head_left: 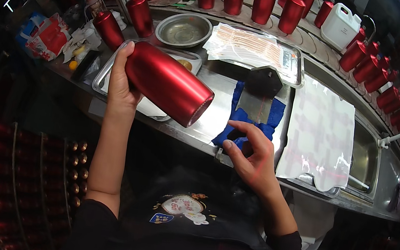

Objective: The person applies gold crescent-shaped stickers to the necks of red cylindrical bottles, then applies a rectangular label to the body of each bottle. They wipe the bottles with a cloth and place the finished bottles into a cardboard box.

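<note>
My left hand (123,75) is closed around the upper end of a shiny red metallic bottle (170,82). The bottle is tilted, its flat base pointing down to the right over the steel worktop. Whatever is at its top end is hidden by my hand. To the right, my right hand (253,156) hovers near the bottle's base, its thumb and index finger curved and apart, nothing visible between them. Just beyond it a blue cloth (275,113) lies on the worktop, around a black hexagonal block (264,81) with a greyish flat face.
Behind stand a metal bowl (183,30), a tray holding printed strip sheets (245,46) and a curved conveyor with several red bottles (292,14). A white jug (340,26) stands there. White patterned sheets (320,132) lie right, beside a sink (365,162). Racked red bottles (27,171) are lower left.
</note>
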Motion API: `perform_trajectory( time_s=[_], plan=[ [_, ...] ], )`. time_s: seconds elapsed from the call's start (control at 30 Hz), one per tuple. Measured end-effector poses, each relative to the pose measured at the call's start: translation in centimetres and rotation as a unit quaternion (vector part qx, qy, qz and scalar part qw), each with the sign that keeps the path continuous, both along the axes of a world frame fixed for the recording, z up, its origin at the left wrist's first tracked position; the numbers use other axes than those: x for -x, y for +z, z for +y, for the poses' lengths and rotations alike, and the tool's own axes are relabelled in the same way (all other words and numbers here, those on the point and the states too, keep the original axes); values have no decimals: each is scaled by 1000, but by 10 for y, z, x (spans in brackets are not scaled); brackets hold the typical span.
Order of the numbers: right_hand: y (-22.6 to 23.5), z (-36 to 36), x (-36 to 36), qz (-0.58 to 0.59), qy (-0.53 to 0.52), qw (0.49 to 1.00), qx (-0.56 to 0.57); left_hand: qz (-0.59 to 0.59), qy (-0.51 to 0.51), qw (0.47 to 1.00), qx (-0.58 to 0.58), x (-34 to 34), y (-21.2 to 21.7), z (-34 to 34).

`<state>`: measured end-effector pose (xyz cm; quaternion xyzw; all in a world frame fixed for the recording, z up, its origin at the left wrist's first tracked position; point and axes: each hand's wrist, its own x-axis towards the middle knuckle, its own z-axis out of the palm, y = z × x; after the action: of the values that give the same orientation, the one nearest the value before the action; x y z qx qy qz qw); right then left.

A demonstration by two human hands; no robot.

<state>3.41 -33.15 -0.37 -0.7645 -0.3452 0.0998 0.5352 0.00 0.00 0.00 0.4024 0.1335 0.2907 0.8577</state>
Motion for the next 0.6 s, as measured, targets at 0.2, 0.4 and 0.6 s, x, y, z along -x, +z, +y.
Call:
perform_trajectory(
  time_s=[0.2, 0.4, 0.6],
  plan=[
    [-6, -7, -8, -1, -41, 999, 35, 67, 69, 917, -387, -25, -2, -72],
    [-6, -11, -19, 51, -54, 996, 53, 23, 77, 797, -599, -42, -8, -88],
    [-15, -19, -16, 80, -57, 992, 77, -5, -10, 811, -585, -32, -21, -82]
  ],
)
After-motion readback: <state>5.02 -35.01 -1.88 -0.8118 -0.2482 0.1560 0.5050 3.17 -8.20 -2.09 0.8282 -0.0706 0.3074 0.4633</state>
